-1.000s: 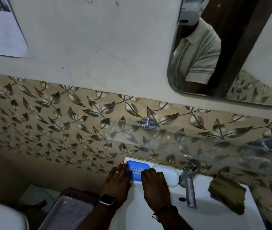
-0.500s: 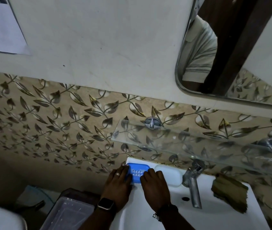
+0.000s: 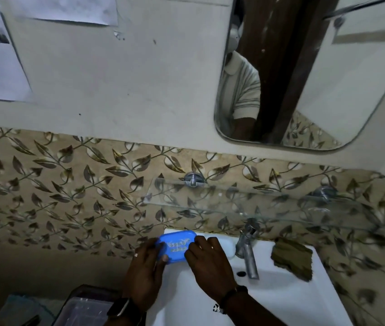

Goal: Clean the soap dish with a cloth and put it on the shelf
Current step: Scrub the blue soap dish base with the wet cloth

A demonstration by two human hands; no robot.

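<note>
A blue soap dish [image 3: 176, 246] with a slotted middle is held tilted just above the back left corner of the white sink [image 3: 280, 292]. My left hand [image 3: 145, 271] grips its left end and my right hand [image 3: 206, 262] grips its right end. A brown cloth [image 3: 292, 258] lies crumpled on the sink's back right rim, apart from both hands. A clear glass shelf [image 3: 245, 203] on metal brackets runs along the leaf-patterned wall above the sink and holds nothing.
A metal tap [image 3: 248, 250] stands between the soap dish and the cloth. A white soap recess [image 3: 230, 248] lies beside the tap. A mirror [image 3: 304, 78] hangs above the shelf. A dark bin with a clear lid [image 3: 85, 309] sits lower left.
Both hands have lifted the soap dish off the sink's rim and tilted it toward me. The view has shifted, showing more wall and mirror.
</note>
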